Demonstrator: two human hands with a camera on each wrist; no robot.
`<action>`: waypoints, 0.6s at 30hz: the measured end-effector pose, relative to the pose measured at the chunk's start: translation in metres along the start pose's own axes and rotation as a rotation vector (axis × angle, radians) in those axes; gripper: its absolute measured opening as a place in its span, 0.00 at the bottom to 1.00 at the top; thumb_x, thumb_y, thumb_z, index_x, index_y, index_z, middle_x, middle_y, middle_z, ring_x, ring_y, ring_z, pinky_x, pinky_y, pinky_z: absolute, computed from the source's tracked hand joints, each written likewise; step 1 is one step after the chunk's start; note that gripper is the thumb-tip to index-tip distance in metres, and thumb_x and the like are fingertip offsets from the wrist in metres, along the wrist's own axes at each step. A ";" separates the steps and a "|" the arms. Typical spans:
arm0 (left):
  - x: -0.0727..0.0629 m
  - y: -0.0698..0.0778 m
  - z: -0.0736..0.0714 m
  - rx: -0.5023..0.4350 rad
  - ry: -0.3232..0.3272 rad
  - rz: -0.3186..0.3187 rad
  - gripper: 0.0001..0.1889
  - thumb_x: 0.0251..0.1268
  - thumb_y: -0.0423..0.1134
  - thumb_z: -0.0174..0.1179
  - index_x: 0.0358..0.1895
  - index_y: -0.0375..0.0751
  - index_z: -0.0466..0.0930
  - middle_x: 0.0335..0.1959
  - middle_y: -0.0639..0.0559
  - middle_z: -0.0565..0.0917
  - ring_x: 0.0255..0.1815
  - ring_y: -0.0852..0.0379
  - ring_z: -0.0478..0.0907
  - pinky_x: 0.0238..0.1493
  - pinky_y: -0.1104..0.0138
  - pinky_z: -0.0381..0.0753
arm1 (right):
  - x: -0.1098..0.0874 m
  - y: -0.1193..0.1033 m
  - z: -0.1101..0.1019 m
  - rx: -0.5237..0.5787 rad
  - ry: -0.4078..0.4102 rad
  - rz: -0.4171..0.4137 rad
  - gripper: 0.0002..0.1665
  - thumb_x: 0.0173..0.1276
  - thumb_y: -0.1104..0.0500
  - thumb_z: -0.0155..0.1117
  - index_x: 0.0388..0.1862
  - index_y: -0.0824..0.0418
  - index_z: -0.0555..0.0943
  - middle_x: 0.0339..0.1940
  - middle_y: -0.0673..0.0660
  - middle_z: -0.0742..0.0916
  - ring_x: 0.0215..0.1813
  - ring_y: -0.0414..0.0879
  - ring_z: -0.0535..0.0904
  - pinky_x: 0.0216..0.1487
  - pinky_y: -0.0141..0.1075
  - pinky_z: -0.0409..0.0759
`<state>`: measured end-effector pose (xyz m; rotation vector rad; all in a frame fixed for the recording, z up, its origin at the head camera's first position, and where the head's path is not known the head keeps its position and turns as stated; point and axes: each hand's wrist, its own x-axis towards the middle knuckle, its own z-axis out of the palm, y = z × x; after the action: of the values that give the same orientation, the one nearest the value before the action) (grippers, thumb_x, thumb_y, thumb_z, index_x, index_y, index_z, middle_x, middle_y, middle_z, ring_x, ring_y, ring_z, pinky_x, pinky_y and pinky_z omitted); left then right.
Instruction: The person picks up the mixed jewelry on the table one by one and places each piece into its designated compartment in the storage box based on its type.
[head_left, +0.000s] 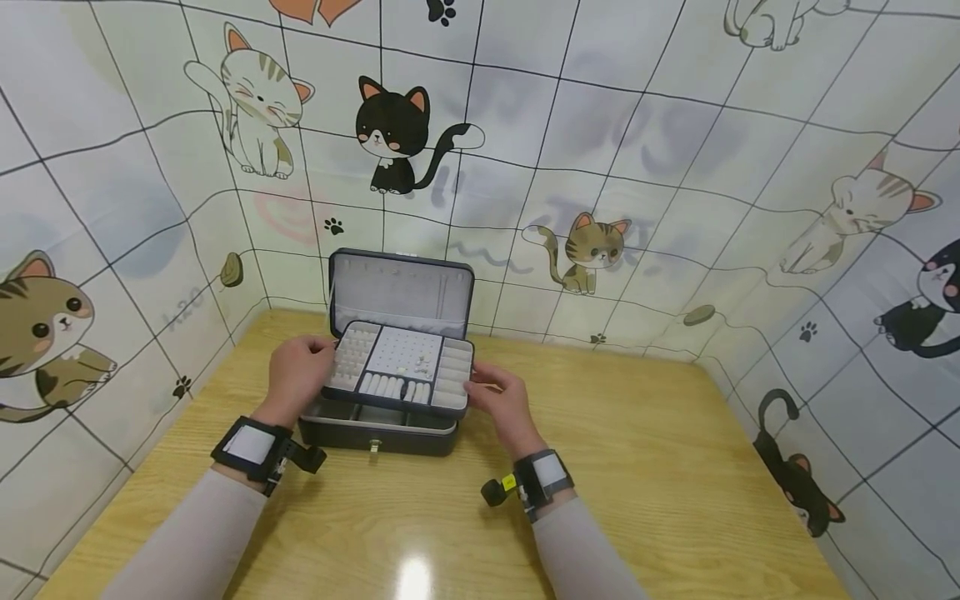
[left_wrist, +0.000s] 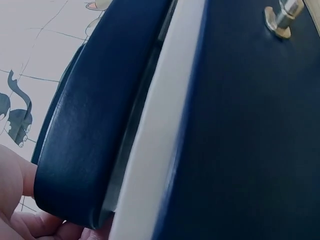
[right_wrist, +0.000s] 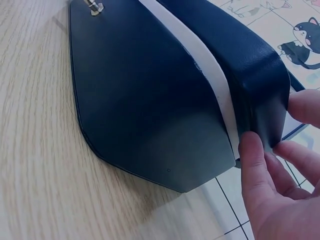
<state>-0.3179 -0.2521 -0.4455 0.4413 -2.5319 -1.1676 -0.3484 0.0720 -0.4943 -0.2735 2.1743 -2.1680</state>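
Note:
A dark navy jewelry box [head_left: 337, 432] stands with its lid [head_left: 401, 292] raised. Above its base, the light-lined inner tray [head_left: 448, 412] is held up at an angle, with a gap beneath its front. My left hand [head_left: 295, 373] grips the tray's left end; in the left wrist view, fingers [left_wrist: 37, 223] curl under the tray's corner. At the opposite end my right hand [head_left: 504, 407] pinches the tray, fingertips [right_wrist: 251, 145] low on its dark side wall [right_wrist: 267, 95]. Small studs lie in the tray's middle panel [head_left: 390, 343].
The wooden table [head_left: 637, 450] extends to the right and in front of the box. Behind the lid hangs a white cat-print cloth [head_left: 510, 150], which also runs along both sides. A metal clasp [head_left: 375, 447] sits on the box front.

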 end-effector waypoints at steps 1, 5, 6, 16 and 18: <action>0.000 -0.001 0.000 0.000 0.003 0.000 0.19 0.74 0.45 0.53 0.42 0.34 0.89 0.38 0.40 0.84 0.39 0.45 0.77 0.34 0.62 0.70 | 0.000 0.000 0.000 -0.004 -0.002 0.001 0.26 0.71 0.64 0.71 0.68 0.63 0.83 0.59 0.65 0.85 0.52 0.47 0.86 0.53 0.37 0.89; 0.001 -0.002 -0.002 -0.005 0.009 0.004 0.19 0.72 0.45 0.54 0.44 0.33 0.89 0.43 0.37 0.87 0.42 0.43 0.79 0.36 0.63 0.71 | -0.001 0.001 0.002 -0.018 -0.012 -0.006 0.26 0.71 0.64 0.71 0.68 0.62 0.83 0.59 0.65 0.85 0.52 0.47 0.87 0.54 0.38 0.89; 0.002 -0.002 -0.003 -0.003 0.010 0.005 0.19 0.72 0.45 0.55 0.45 0.33 0.89 0.43 0.37 0.88 0.43 0.42 0.79 0.36 0.63 0.71 | -0.001 0.001 0.003 -0.020 -0.013 -0.007 0.26 0.72 0.64 0.71 0.68 0.63 0.83 0.59 0.65 0.86 0.52 0.47 0.87 0.54 0.39 0.89; 0.007 -0.012 -0.010 -0.023 -0.008 -0.019 0.19 0.71 0.44 0.58 0.47 0.31 0.89 0.46 0.36 0.88 0.45 0.43 0.79 0.36 0.63 0.72 | -0.004 0.000 0.007 -0.080 -0.043 -0.025 0.28 0.68 0.65 0.75 0.67 0.61 0.83 0.59 0.64 0.87 0.53 0.46 0.85 0.55 0.35 0.87; 0.008 -0.013 -0.012 -0.027 -0.008 -0.008 0.17 0.70 0.44 0.58 0.45 0.32 0.90 0.42 0.37 0.88 0.42 0.44 0.79 0.35 0.63 0.72 | -0.004 -0.001 0.008 -0.092 -0.043 -0.033 0.28 0.67 0.65 0.75 0.67 0.61 0.84 0.58 0.64 0.88 0.52 0.45 0.85 0.55 0.34 0.86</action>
<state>-0.3184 -0.2715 -0.4475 0.4408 -2.5203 -1.2078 -0.3436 0.0650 -0.4941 -0.3600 2.2653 -2.0621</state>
